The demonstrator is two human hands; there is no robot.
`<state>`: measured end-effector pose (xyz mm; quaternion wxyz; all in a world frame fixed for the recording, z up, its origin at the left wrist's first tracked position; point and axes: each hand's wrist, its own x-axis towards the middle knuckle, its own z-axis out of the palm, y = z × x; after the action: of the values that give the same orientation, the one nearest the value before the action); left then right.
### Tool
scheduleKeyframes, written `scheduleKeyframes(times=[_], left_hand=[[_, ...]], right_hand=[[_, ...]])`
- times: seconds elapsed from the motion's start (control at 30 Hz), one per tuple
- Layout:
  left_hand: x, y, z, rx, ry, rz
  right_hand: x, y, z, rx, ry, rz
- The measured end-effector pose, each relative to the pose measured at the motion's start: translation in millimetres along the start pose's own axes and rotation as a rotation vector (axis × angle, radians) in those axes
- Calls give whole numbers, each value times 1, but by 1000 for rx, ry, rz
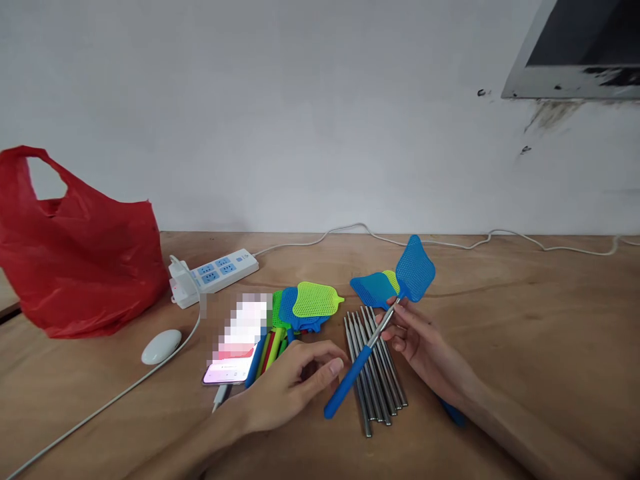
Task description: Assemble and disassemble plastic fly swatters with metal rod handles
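My right hand pinches a blue fly swatter by its metal shaft, just below the mesh head. The swatter slants with its head up to the right and its blue handle down to the left. My left hand hovers near that handle, fingers curved and apart from the thumb, holding nothing. Beneath the swatter lies a row of several silver metal tubes. Loose swatter heads, a yellow-green one on top, are piled behind my left hand. Behind the held swatter rests a blue swatter head.
Coloured handles lie left of my left hand, beside a lit phone. A white power strip, a white mouse and a red plastic bag are farther left. A white cable runs along the wall.
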<state>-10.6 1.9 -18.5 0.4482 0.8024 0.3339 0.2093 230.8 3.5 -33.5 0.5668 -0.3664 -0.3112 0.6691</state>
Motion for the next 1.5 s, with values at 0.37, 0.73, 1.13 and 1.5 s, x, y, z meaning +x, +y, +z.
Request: scheduleKeyframes(times=[0.37,0.73,1.13,1.5], left_hand=[[-1,-4,5,-171,-88,-100],[2,-5,10,-116,-129,-95],[2,-13,10,-87,-78,-69],[-1,-6,12,-12,-63,-99]], right_hand=[[-3,23,1,58,-54,84],[-8,26,11,146,89,173],[8,1,-3,183,184,-48],[0,7,1,174,104,13]])
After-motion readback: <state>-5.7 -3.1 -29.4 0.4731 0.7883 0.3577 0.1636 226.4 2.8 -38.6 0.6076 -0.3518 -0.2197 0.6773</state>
